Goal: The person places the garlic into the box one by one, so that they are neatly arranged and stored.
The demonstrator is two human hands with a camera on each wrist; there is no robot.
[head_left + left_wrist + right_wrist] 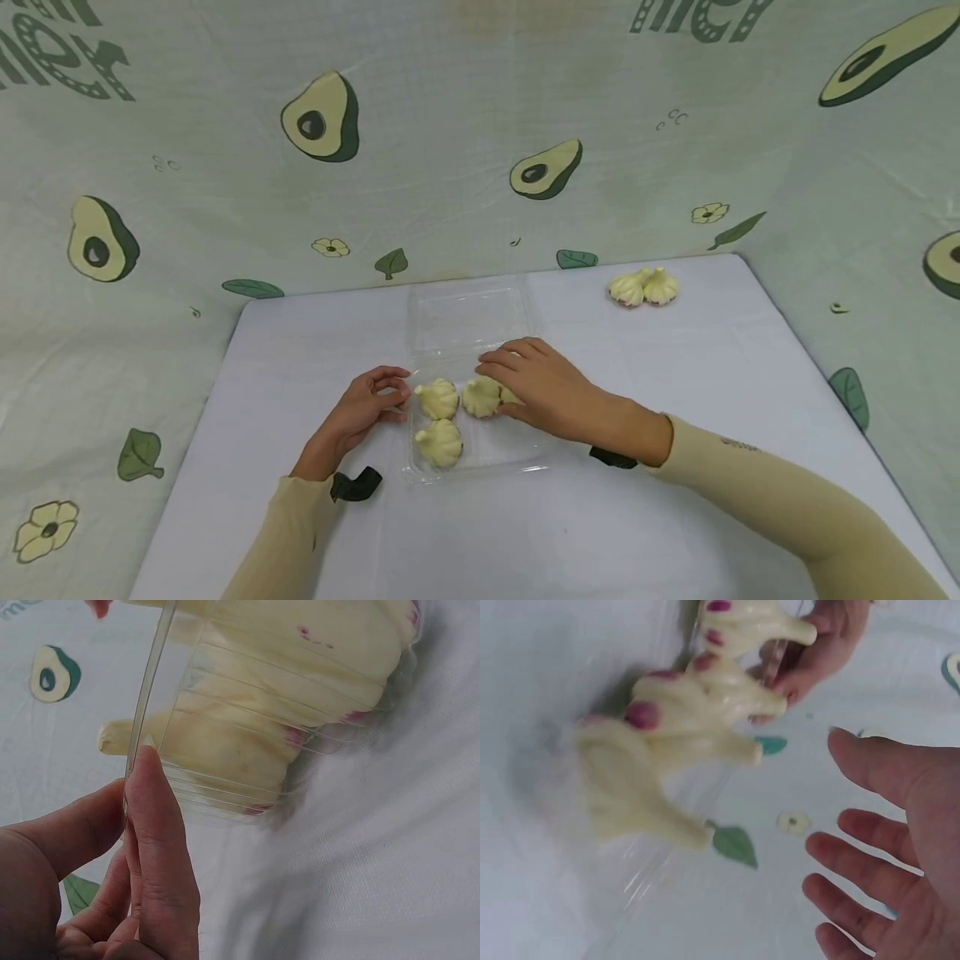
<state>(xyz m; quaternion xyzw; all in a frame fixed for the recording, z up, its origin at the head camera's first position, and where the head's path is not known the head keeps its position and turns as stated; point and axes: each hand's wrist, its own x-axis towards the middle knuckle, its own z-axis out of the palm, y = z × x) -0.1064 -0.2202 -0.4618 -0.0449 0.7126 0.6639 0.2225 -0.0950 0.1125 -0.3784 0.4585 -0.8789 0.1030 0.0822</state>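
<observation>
A clear plastic clamshell box stands on the table with its lid laid back. Inside are several garlic bulbs, pale with purple spots. At the box's left side, my left hand pinches the rim between thumb and fingers, as the left wrist view shows. Over the box's right half is my right hand, its fingers spread and nothing held. In the right wrist view it is apart from the nearest garlic bulb. From the head, it partly covers a bulb.
Two more garlic bulbs sit side by side at the table's back right. A white cloth covers the table. Behind it hangs a curtain printed with avocados and leaves.
</observation>
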